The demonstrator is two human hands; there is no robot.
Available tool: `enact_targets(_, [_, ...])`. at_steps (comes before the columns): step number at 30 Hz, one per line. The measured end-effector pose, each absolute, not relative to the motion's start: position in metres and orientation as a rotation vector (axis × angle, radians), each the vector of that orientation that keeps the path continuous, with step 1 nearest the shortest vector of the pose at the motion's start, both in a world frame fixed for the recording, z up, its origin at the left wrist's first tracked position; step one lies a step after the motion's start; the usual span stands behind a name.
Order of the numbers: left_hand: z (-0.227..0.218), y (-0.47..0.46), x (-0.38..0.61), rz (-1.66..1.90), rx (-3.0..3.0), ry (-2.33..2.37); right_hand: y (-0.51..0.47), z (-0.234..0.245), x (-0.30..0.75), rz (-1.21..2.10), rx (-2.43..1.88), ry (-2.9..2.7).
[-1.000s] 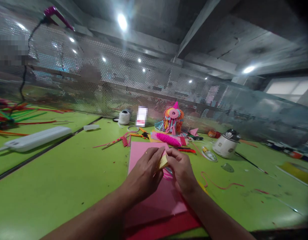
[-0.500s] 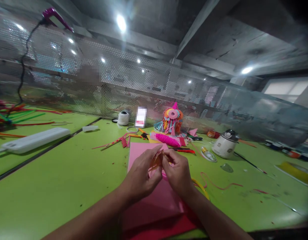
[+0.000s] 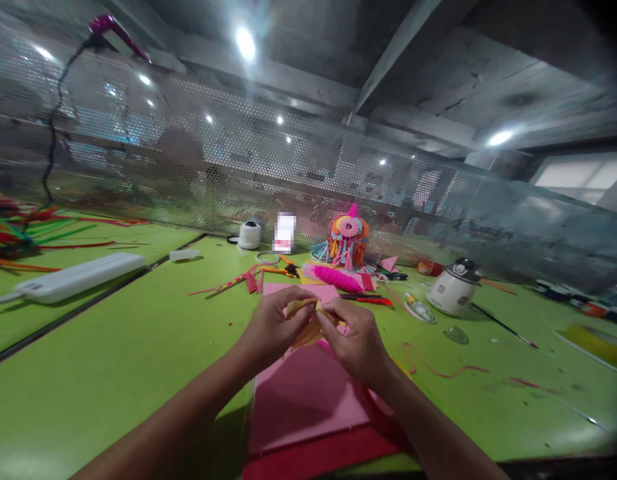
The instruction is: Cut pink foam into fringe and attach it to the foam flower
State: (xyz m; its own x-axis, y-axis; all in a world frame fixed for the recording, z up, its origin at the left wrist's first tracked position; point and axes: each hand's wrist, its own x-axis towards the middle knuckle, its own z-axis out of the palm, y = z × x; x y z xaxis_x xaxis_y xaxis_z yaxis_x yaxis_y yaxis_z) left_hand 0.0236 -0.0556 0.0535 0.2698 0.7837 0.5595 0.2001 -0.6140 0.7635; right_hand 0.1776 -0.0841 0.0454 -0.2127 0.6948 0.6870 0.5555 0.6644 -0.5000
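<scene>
Between my two hands is a piece of yellow-tan paper (image 3: 306,333), crumpled or folded, held above pink sheets. My left hand (image 3: 278,321) pinches its left side between thumb and fingers. My right hand (image 3: 355,337) pinches the upper right of the same paper, the fingertips of both hands nearly meeting. Beneath them lies a pink sheet (image 3: 308,400), with a red sheet (image 3: 333,455) under its near edge. A bit of bright pink material shows beside my right fingers; its kind is hidden.
Beyond my hands lie a bundle of magenta yarn (image 3: 338,279), a red-handled cutter (image 3: 374,302) and a colourful tasselled paper ornament (image 3: 349,233). A white pot with a dark lid (image 3: 454,290) stands right. At left lies a white power strip (image 3: 83,277). A perforated screen (image 3: 288,160) runs behind.
My left hand has shifted left and turned, and now pinches the paper. More of the yellow-tan paper shows between my hands. The view has moved slightly.
</scene>
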Motion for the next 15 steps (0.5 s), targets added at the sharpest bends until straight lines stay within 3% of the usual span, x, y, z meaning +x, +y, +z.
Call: enact_targets(15, [0.054,-0.043,0.016,1.121,1.551,0.802,-0.076,0.054,0.19,0.25,-1.097,-1.93])
